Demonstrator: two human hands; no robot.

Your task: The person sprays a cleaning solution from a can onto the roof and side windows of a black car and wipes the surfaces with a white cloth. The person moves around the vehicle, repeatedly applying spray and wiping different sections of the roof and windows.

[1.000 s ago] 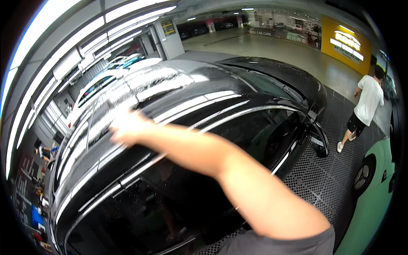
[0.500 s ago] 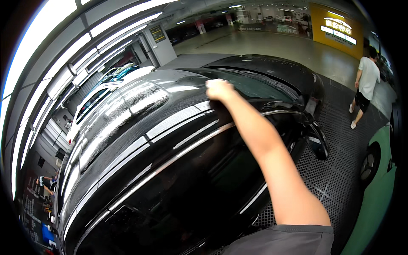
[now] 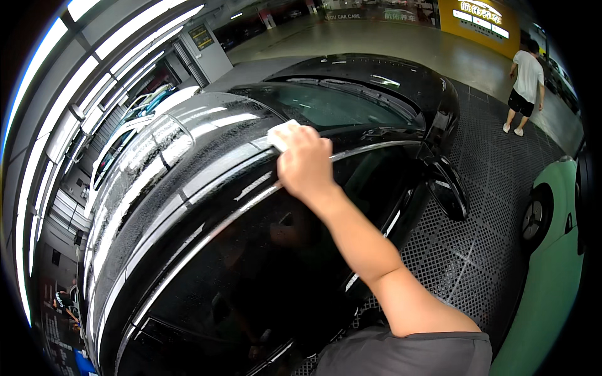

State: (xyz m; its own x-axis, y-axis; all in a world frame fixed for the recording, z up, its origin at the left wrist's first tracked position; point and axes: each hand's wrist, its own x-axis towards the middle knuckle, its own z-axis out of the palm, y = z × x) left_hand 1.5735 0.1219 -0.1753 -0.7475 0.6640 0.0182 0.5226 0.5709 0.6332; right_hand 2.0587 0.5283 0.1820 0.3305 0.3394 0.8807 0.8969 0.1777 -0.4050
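White pad at the roof edge of a glossy black car.
The small, pale pad is gripped in the right hand's fingers, its near side partly covered, its far end jutting left against the car; left of the fingers the roof is wet and streaked with reflections, beyond them lies the windscreen, and to their right the black door mirror stands folded out.
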